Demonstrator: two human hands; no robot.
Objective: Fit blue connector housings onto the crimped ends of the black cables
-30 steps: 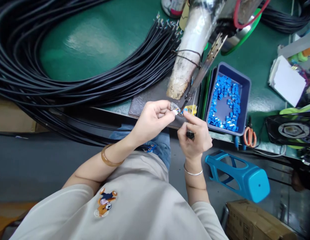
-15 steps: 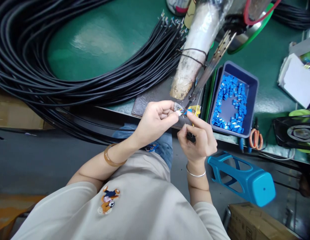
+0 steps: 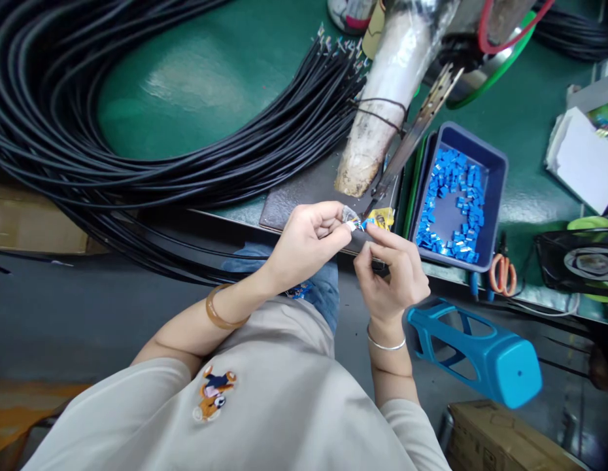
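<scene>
Left hand [image 3: 306,245]: fingers pinched on the stripped cable end [image 3: 352,222], where thin coloured wires show at the tip; amber bangle on the wrist. Right hand [image 3: 395,275]: forefinger and thumb closed on a small blue connector [image 3: 367,224], held against the cable end, just in front of the left fingertips; silver bracelet on the wrist. Blue tray [image 3: 495,196]: just beyond and right of the right hand, holding loose blue connectors [image 3: 454,199]. Black cable bundle [image 3: 137,131]: well left of and beyond the left hand, coiled across the green bench [image 3: 210,72]. Orange-handled scissors [image 3: 501,271]: right of the right hand, at the bench edge. Blue stool [image 3: 475,353]: below and right of the right hand, lying on its side.
</scene>
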